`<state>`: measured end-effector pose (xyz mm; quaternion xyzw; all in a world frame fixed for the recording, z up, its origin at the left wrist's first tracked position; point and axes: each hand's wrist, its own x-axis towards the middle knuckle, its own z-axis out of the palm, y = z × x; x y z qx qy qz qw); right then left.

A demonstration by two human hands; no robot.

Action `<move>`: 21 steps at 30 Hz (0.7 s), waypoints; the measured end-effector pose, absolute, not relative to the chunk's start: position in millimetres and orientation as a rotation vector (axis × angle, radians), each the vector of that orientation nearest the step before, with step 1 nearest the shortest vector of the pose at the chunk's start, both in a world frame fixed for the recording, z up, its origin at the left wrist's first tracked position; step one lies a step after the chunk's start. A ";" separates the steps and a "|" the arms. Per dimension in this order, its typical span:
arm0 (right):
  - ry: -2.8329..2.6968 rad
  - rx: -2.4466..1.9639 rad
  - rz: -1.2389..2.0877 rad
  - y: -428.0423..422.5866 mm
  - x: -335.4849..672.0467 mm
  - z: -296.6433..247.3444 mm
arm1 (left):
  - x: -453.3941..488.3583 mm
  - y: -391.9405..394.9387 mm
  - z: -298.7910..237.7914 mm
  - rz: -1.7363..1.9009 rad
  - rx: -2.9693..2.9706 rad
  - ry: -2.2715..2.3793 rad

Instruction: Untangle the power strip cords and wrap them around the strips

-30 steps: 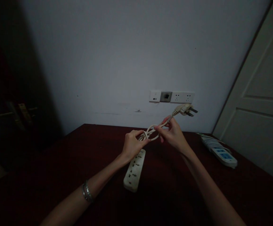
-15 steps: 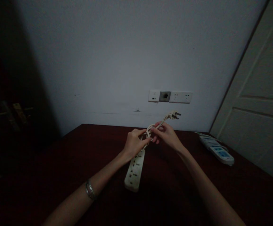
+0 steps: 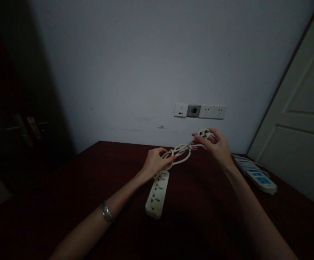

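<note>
A white power strip (image 3: 157, 196) lies lengthwise on the dark red table, its sockets facing up. Its white cord (image 3: 186, 157) is looped and bundled just beyond the strip's far end. My left hand (image 3: 157, 161) pinches the bundled cord between thumb and fingers, near the strip. Farther right, my right hand (image 3: 216, 143) grips the cord's plug (image 3: 203, 133) from its side, and the metal prongs show toward me. Between the two hands the cord runs in loose loops above the table.
Another power strip (image 3: 261, 180), with blue socket panels and a wound cord, lies at the table's right. Wall sockets (image 3: 212, 112) sit in the wall behind. A pale panelled door (image 3: 305, 119) stands at the right. The table (image 3: 105, 180) is dark red.
My right hand has moved from the cord bundle up and right onto the plug. The cord loops have spread wider to the right. My left hand still pinches the cord.
</note>
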<state>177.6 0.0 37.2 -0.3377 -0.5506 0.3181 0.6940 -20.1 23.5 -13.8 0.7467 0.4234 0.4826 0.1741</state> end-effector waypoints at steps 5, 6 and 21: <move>-1.289 -0.768 0.638 1.1 176.5 35.7 | -23.3 27.2 -13.6 1.157 2.155 1.169; -1.289 -0.770 0.632 1.8 176.4 35.2 | -23.2 27.6 -14.4 1.146 2.146 1.156; -1.446 -0.985 0.527 4.6 160.5 22.2 | -11.4 12.7 -18.6 1.372 2.030 1.115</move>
